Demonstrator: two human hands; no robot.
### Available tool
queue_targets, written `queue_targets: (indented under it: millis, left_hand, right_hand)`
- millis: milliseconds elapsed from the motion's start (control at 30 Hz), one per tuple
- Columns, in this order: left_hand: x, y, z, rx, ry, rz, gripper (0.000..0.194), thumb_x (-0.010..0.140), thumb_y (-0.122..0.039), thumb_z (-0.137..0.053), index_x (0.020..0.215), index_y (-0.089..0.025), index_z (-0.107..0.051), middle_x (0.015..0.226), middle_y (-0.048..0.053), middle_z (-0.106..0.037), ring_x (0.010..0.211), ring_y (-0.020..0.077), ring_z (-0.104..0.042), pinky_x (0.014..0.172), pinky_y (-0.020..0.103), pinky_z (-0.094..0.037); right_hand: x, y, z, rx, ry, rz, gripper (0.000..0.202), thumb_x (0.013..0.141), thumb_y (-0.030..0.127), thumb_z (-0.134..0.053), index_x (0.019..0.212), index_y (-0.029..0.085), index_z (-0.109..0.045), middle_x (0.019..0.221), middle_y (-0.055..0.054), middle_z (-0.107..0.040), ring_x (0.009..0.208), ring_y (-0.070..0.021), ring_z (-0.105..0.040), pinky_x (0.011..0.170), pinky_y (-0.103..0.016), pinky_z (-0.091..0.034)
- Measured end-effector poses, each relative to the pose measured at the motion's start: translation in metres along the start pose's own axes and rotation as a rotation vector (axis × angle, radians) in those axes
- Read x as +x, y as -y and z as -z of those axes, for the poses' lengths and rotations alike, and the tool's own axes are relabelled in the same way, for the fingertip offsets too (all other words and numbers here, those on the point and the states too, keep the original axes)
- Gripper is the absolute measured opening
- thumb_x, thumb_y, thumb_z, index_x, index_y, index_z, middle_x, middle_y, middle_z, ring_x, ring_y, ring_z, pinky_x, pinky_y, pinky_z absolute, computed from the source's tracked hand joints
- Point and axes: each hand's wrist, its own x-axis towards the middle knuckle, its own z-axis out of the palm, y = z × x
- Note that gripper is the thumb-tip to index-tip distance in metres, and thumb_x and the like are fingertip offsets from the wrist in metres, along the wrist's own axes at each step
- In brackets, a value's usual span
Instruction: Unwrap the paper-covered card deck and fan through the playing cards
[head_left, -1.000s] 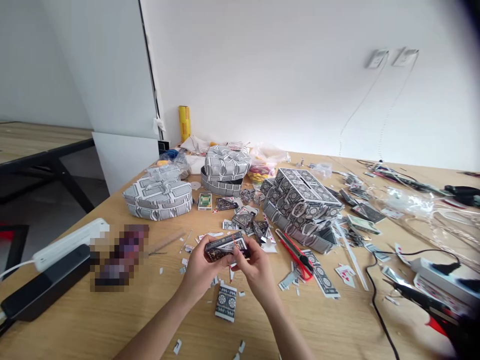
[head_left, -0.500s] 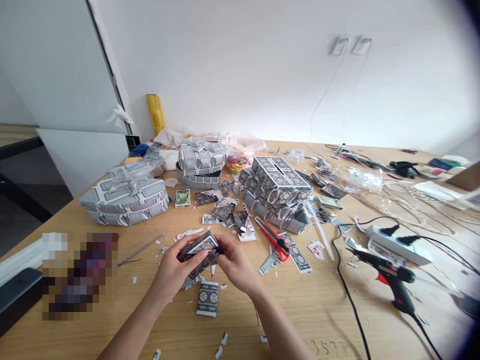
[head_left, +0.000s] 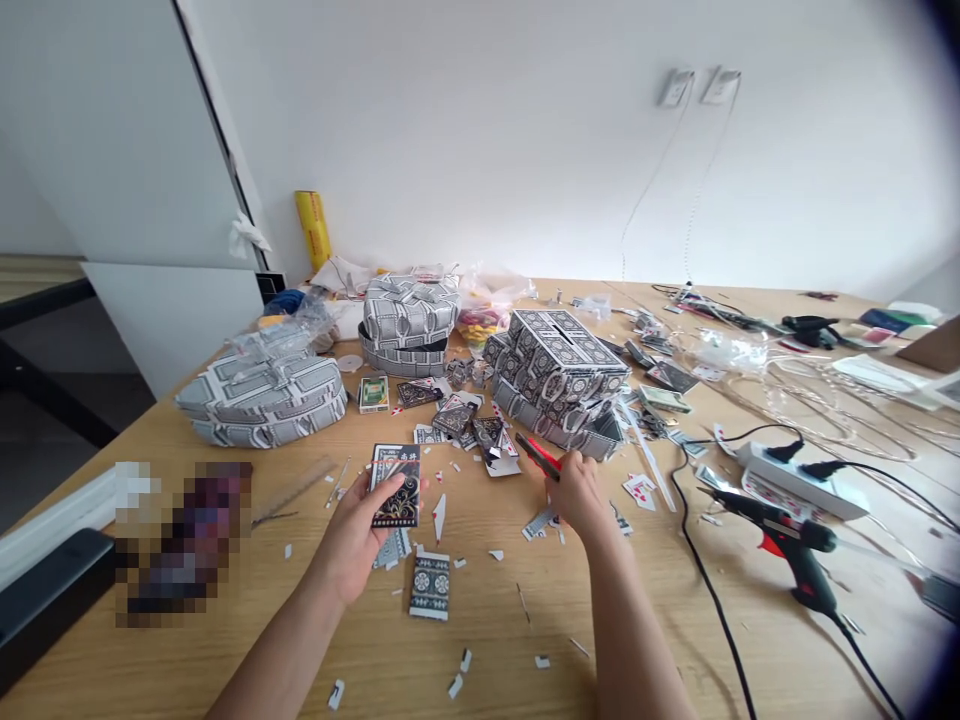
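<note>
My left hand [head_left: 358,535] holds a black playing-card pack [head_left: 395,490] upright, thumb across its front. Gold swirls, pale lettering and a thin reddish line show on the pack. Over to the right, my right hand [head_left: 581,490] is closed around a red-and-black utility knife [head_left: 538,455], whose front end points up and left; its rear is hidden by the fingers. Below the left hand lies a patterned card piece [head_left: 430,585], with grey-patterned cards [head_left: 394,548] partly behind that hand. A white paper sliver [head_left: 439,518] rests between the hands.
Card-covered boxes stand behind: an oval one [head_left: 262,405], a round one [head_left: 409,325] and a slotted one [head_left: 562,365]. Loose cards [head_left: 457,415] and scraps litter the wooden table [head_left: 525,620]. A glue gun [head_left: 787,545], its cable and a power strip [head_left: 802,485] lie right.
My right hand has left the pack, moved right and taken hold of the utility knife. The left hand keeps the pack, now turned with its decorated front showing.
</note>
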Motion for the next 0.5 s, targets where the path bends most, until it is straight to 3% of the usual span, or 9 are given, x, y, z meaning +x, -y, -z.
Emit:
queue_targets:
  millis: [100, 167, 267, 333, 400, 500]
  left_hand:
    - [-0.001, -0.001, -0.001, -0.076, -0.006, 0.020, 0.031, 0.078, -0.016, -0.068, 0.108, -0.012, -0.063, 0.109, 0.014, -0.072, 0.095, 0.0249, -0.072, 0.072, 0.031, -0.060]
    - [-0.002, -0.002, -0.002, -0.140, -0.010, 0.045, 0.029, 0.082, -0.019, -0.064, 0.110, -0.011, -0.063, 0.111, 0.015, -0.071, 0.096, 0.0260, -0.071, 0.075, 0.036, -0.061]
    - [-0.002, -0.004, -0.002, -0.203, -0.006, 0.078, 0.031, 0.087, -0.029, -0.057, 0.111, -0.010, -0.063, 0.112, 0.016, -0.071, 0.096, 0.0277, -0.071, 0.078, 0.042, -0.060]
    - [0.000, -0.004, -0.001, -0.220, 0.003, 0.085, 0.034, 0.090, -0.033, -0.052, 0.111, -0.009, -0.063, 0.111, 0.017, -0.071, 0.094, 0.0281, -0.071, 0.077, 0.043, -0.060]
    - [0.003, -0.004, 0.001, -0.245, -0.003, 0.075, 0.037, 0.091, -0.035, -0.048, 0.112, -0.009, -0.063, 0.108, 0.016, -0.072, 0.093, 0.0276, -0.072, 0.076, 0.041, -0.060]
    - [0.006, -0.004, 0.005, -0.255, -0.036, 0.055, 0.039, 0.092, -0.038, -0.046, 0.112, -0.009, -0.064, 0.104, 0.016, -0.073, 0.088, 0.0254, -0.072, 0.070, 0.035, -0.059]
  right_hand:
    - [-0.017, 0.022, 0.000, 0.199, 0.127, 0.060, 0.027, 0.086, 0.038, -0.052, 0.107, 0.020, -0.053, 0.082, -0.007, -0.065, 0.074, -0.0226, -0.065, 0.061, -0.032, -0.049]
    - [-0.032, 0.041, -0.001, 0.531, 0.334, 0.124, 0.035, 0.087, 0.049, -0.053, 0.110, 0.022, -0.051, 0.073, -0.001, -0.063, 0.057, -0.0161, -0.058, 0.050, -0.027, -0.045]
    - [-0.053, 0.063, -0.002, 1.082, 0.690, 0.186, 0.039, 0.079, 0.049, -0.066, 0.105, 0.021, -0.058, 0.081, -0.002, -0.063, 0.064, -0.0141, -0.057, 0.058, -0.028, -0.049]
    - [-0.062, 0.069, -0.004, 1.234, 0.848, 0.184, 0.040, 0.074, 0.044, -0.073, 0.106, 0.021, -0.062, 0.096, -0.006, -0.063, 0.079, -0.0176, -0.060, 0.072, -0.033, -0.052]
    - [-0.067, 0.070, -0.006, 1.265, 0.902, 0.182, 0.044, 0.075, 0.042, -0.074, 0.113, 0.023, -0.062, 0.106, -0.008, -0.062, 0.087, -0.0198, -0.060, 0.077, -0.035, -0.051]
    - [-0.068, 0.071, -0.014, 1.226, 0.824, 0.231, 0.036, 0.084, 0.046, -0.066, 0.112, 0.023, -0.064, 0.098, -0.007, -0.061, 0.072, -0.0142, -0.054, 0.064, -0.027, -0.047]
